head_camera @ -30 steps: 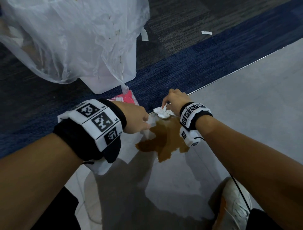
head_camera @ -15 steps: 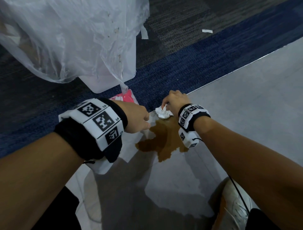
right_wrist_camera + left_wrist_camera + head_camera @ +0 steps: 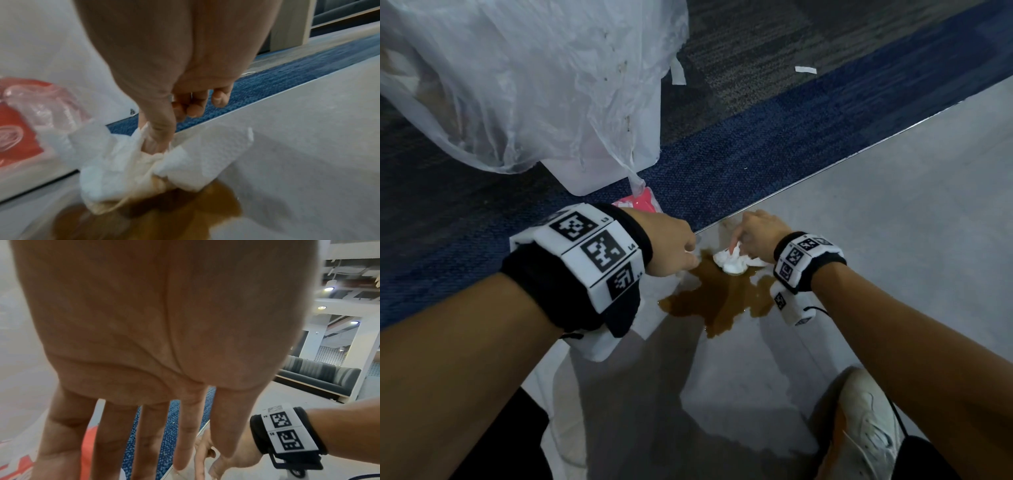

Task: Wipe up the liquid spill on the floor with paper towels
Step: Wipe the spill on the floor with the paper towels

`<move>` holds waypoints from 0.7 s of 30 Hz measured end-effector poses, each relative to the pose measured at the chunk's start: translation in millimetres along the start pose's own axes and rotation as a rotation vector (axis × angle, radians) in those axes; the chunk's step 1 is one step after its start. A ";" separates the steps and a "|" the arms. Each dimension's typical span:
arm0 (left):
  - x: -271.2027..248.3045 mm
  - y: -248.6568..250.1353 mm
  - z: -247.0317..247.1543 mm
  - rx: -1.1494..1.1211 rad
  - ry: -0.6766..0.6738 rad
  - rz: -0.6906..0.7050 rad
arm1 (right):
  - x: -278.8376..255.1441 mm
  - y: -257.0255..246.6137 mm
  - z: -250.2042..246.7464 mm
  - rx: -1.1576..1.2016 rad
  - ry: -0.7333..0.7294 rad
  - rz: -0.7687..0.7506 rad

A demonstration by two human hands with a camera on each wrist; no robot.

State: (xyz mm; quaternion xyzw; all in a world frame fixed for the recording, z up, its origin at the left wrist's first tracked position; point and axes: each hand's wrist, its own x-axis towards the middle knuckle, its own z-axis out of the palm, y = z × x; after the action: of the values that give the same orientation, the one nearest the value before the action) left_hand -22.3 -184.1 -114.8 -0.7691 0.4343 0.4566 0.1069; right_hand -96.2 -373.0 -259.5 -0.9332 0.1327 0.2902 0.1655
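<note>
A brown liquid spill lies on the grey floor beside the carpet edge. A crumpled white paper towel sits on the spill's far edge. My right hand pinches it from above. In the right wrist view the thumb and index finger of that right hand grip the paper towel. Its lower edge is stained brown where it touches the spill. My left hand hovers just left of the spill, holding nothing. The left wrist view shows the straight fingers of my left hand pointing down.
A white bin lined with a clear plastic bag stands on the blue carpet behind the spill. A pink packet lies at its base. My white shoe rests on the floor at the lower right.
My right hand has drawn the paper towel toward me, from the carpet edge onto the far edge of the spill. The left hand has barely moved.
</note>
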 end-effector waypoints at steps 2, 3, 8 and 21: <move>0.1 0.4 -0.6 0.006 0.009 0.001 | -0.3 5.5 -11.4 0.088 0.038 0.025; 0.2 0.0 -0.2 0.007 0.010 -0.001 | 2.6 7.3 -16.7 0.095 0.070 0.030; 0.2 -5.9 4.8 0.027 0.005 -0.034 | 24.2 -1.3 -24.0 0.005 0.214 0.041; 3.5 0.0 3.7 0.008 -0.012 -0.029 | -0.9 -2.8 12.1 -0.139 0.081 0.015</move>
State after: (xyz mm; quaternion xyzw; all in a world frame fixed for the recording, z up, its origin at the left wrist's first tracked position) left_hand -23.8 -184.0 -119.7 -0.7720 0.4244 0.4579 0.1190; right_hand -102.0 -365.7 -267.7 -0.9524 0.1259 0.2618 0.0927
